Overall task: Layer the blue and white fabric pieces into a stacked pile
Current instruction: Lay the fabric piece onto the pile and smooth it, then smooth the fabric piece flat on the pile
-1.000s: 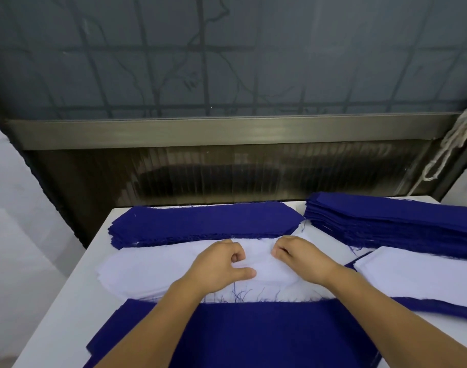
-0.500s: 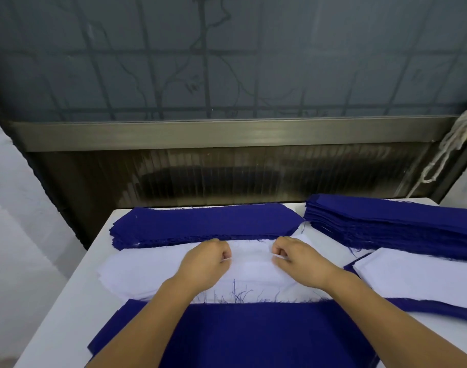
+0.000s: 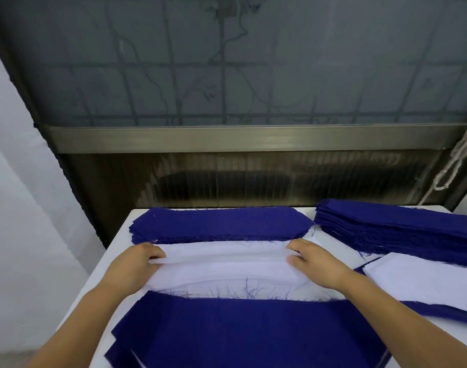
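Note:
A white fabric piece point(image 3: 224, 264) is lifted off the white stack point(image 3: 227, 288) in the middle of the table. My left hand point(image 3: 136, 264) pinches its left end and my right hand point(image 3: 314, 261) pinches its right end, so the piece sags between them. Nearest me lies a blue pile point(image 3: 240, 333) with frayed threads along its far edge. A second blue pile point(image 3: 221, 224) sits just behind the white stack.
A thick stack of blue pieces point(image 3: 402, 229) lies at the back right. In front of it rests a white piece on blue fabric point(image 3: 426, 282). The white table point(image 3: 112, 251) ends at a dark window sill wall behind. A rope point(image 3: 455, 158) hangs at the right.
My hands have slid apart from the middle of the white stack to its two ends, and the top white piece has come up between them.

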The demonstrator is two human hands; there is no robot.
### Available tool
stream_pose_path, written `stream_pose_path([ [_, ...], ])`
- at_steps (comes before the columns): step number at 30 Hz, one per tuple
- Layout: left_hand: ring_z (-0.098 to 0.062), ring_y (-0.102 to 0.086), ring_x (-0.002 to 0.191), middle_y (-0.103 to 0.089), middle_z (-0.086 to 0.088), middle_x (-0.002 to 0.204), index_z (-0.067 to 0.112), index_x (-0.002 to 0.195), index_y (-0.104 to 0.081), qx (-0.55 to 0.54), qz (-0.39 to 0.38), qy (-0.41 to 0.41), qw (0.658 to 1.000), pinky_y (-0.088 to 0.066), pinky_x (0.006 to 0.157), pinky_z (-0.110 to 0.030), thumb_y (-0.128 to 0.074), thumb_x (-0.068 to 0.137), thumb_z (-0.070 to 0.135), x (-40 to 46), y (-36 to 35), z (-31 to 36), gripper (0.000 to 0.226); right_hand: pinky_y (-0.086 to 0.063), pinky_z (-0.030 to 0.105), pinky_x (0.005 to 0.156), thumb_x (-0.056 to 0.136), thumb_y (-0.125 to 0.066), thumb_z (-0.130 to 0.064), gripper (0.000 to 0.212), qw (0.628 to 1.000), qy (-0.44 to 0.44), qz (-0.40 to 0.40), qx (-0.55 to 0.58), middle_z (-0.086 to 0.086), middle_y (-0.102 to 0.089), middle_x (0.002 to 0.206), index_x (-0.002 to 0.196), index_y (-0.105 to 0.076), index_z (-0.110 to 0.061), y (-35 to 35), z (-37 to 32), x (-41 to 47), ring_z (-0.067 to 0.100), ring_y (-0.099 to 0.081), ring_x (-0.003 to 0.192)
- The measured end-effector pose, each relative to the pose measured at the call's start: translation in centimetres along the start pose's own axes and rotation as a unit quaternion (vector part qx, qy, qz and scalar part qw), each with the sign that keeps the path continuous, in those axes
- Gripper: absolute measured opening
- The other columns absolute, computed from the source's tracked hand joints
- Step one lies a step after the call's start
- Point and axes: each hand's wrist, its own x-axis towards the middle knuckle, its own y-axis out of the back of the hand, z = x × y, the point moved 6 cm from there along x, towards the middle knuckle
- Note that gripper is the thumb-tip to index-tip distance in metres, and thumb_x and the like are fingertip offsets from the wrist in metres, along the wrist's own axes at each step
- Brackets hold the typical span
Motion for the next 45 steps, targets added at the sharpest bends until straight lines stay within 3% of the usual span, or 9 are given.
stream_pose_path([
  [4, -0.008, -0.055, 0.095, -0.062, 0.008, 0.113, 0.025, 0.113, -0.068, -0.023, 0.013, -0.002, 1.0, -0.042, 0.085, -0.015, -0.054, 0.095, 0.018, -0.9, 0.5, 0.4, 0.024, -0.043, 0.014, 0.074, 0.097, -0.052, -0.024, 0.017, 1.0, 0.027, 0.01, -0.008, -0.01, -0.054, 0.091, 0.084, -0.054, -0.034, 1.1, -0.8, -1.8, 0.006, -0.053, 0.083],
  [12, -0.007, -0.061, 0.088, -0.063, 0.016, 0.094, 0.037, 0.089, -0.059, -0.075, 0.005, -0.092, 0.993, -0.05, 0.081, -0.018, -0.061, 0.092, 0.023, -3.4, 1.6, 3.4, 0.015, -0.049, 0.024, 0.074, 0.095, -0.057, -0.027, 0.015, 0.998, -0.011, -0.017, 0.052, -0.007, -0.063, 0.084, 0.082, -0.065, -0.026, 3.9, -0.4, -7.0, 0.012, -0.06, 0.079],
  [19, -0.004, -0.057, 0.088, -0.06, 0.021, 0.093, 0.036, 0.085, -0.063, -0.146, 0.113, -0.123, 0.975, -0.038, 0.076, -0.008, -0.072, 0.081, 0.006, -6.8, 3.9, 4.2, 0.032, -0.04, 0.01, 0.079, 0.095, -0.056, -0.023, 0.013, 0.965, 0.143, 0.211, -0.054, -0.022, -0.059, 0.092, 0.089, -0.066, -0.029, 5.9, -2.7, -13.1, 0.0, -0.055, 0.09],
  [25, 0.007, -0.054, 0.098, -0.058, 0.03, 0.107, 0.036, 0.075, -0.068, -0.132, 0.009, -0.202, 0.97, -0.041, 0.08, -0.005, -0.079, 0.067, -0.006, -11.4, -0.8, 2.7, 0.044, -0.045, 0.019, 0.079, 0.102, -0.032, -0.038, 0.05, 0.929, 0.234, 0.242, -0.153, -0.008, -0.068, 0.097, 0.089, -0.077, -0.022, -0.7, -1.1, -18.0, 0.007, -0.061, 0.086],
  [28, 0.006, -0.055, 0.095, -0.059, 0.029, 0.105, 0.032, 0.074, -0.069, -0.119, 0.002, -0.215, 0.969, -0.04, 0.082, -0.007, -0.078, 0.064, -0.007, -11.8, -1.8, 2.5, 0.041, -0.045, 0.018, 0.08, 0.103, -0.031, -0.038, 0.051, 0.932, 0.226, 0.241, -0.151, -0.006, -0.069, 0.098, 0.092, -0.078, -0.022, -1.1, -0.7, -18.3, 0.008, -0.063, 0.086],
  [33, 0.006, -0.054, 0.098, -0.054, 0.035, 0.11, 0.035, 0.08, -0.07, -0.102, -0.024, -0.242, 0.965, -0.044, 0.085, -0.016, -0.077, 0.072, 0.009, -11.9, -1.7, 2.9, 0.029, -0.047, 0.02, 0.078, 0.102, -0.032, -0.038, 0.048, 0.937, 0.229, 0.209, -0.164, -0.007, -0.069, 0.099, 0.094, -0.077, -0.023, -0.7, -1.6, -18.3, 0.01, -0.066, 0.085],
  [38, 0.018, -0.035, 0.116, -0.046, 0.042, 0.118, 0.053, 0.093, -0.059, -0.089, -0.071, -0.227, 0.967, -0.023, 0.094, 0.002, -0.062, 0.073, 0.069, -12.5, -1.9, 2.6, 0.026, -0.042, 0.017, 0.086, 0.096, -0.04, -0.053, 0.041, 0.958, 0.189, 0.163, -0.144, -0.015, -0.064, 0.11, 0.101, -0.074, -0.03, -0.2, -1.0, -18.7, -0.003, -0.054, 0.099],
  [41, 0.019, -0.036, 0.114, -0.052, 0.037, 0.109, 0.051, 0.094, -0.06, -0.081, -0.034, -0.229, 0.969, -0.021, 0.093, 0.004, -0.051, 0.074, 0.076, -12.4, -1.8, 2.7, 0.033, -0.044, 0.019, 0.084, 0.099, -0.038, -0.045, 0.042, 0.956, 0.177, 0.185, -0.142, -0.011, -0.066, 0.107, 0.099, -0.076, -0.027, -0.1, -0.7, -18.7, 0.0, -0.056, 0.098],
  [45, 0.017, -0.045, 0.105, -0.054, 0.037, 0.107, 0.047, 0.091, -0.065, -0.054, -0.026, -0.241, 0.969, -0.029, 0.09, 0.0, -0.059, 0.074, 0.068, -12.1, -2.1, 2.7, 0.028, -0.044, 0.017, 0.08, 0.079, -0.066, -0.03, 0.016, 0.96, 0.144, 0.19, -0.15, -0.011, -0.066, 0.099, 0.091, -0.077, -0.026, 0.3, 0.2, -18.2, 0.001, -0.057, 0.089],
])
